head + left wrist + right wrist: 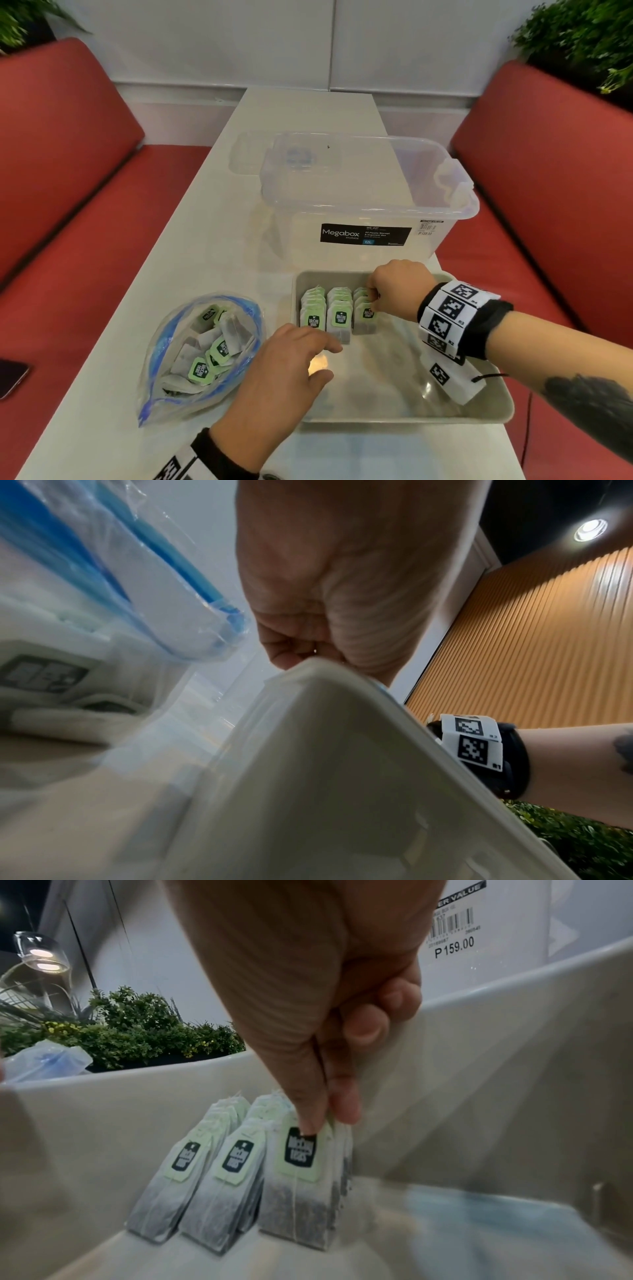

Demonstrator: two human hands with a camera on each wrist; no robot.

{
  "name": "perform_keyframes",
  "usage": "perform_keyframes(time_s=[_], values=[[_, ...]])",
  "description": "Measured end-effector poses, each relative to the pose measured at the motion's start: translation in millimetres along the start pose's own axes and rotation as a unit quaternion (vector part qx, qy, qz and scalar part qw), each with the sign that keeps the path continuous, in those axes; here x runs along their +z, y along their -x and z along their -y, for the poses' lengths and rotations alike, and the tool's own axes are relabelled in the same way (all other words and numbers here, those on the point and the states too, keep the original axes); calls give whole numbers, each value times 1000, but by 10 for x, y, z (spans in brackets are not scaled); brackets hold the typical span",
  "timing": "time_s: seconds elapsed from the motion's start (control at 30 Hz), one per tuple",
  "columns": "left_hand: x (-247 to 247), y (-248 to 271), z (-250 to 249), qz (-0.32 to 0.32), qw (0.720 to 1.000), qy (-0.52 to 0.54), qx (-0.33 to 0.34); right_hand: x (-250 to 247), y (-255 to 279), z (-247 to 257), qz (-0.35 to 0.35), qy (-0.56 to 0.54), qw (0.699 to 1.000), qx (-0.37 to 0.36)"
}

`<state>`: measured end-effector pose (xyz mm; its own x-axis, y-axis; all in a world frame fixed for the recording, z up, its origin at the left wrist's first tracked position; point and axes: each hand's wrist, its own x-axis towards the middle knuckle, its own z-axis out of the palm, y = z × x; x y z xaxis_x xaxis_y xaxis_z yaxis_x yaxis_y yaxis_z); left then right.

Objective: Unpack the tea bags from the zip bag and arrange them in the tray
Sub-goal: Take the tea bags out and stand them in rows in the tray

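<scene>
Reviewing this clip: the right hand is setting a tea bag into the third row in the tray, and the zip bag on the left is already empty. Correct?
Not quite. The zip bag still holds several tea bags, as the head view shows. The rest stands: the right hand pinches a tea bag at the third row in the tray.

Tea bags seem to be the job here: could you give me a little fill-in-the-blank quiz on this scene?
1. The tea bags in the tray stand in ___ rows.
2. The right hand pinches a tea bag in the row nearest the ___ hand.
3. The zip bag lies on the table, ___ the tray.
4. The clear box behind the tray reads ___.

Missing words: three; right; left of; Megabox
</scene>
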<state>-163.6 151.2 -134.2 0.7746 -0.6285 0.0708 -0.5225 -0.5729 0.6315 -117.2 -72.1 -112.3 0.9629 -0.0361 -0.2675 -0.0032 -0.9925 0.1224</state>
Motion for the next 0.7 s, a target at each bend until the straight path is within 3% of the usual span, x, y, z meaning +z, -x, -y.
perform_keyframes(time_s=[0.17, 0.3, 0.4, 0.47, 0.53, 0.6, 0.7], values=[[-102, 107, -13, -45, 999, 19, -1, -93, 60, 8, -33, -28, 999, 1], [-364, 293, 144, -203, 979, -29, -7, -346, 184, 212, -86, -73, 993, -19], [-593, 469, 330, -298, 943, -120, -85, -548, 304, 563, -119, -161, 977, -74], [-643, 590, 449, -289, 932, -149, -163, -663, 350, 847, -104, -220, 961, -132], [-619, 678, 567, -239, 932, -148, -230, -678, 382, 1243, -71, -221, 950, -209], [-572, 735, 678, -185, 938, -134, -260, -686, 335, 1592, -33, -158, 949, -272], [-515, 748, 775, -161, 947, -115, -252, -623, 169, 1949, 34, -16, 956, -292]])
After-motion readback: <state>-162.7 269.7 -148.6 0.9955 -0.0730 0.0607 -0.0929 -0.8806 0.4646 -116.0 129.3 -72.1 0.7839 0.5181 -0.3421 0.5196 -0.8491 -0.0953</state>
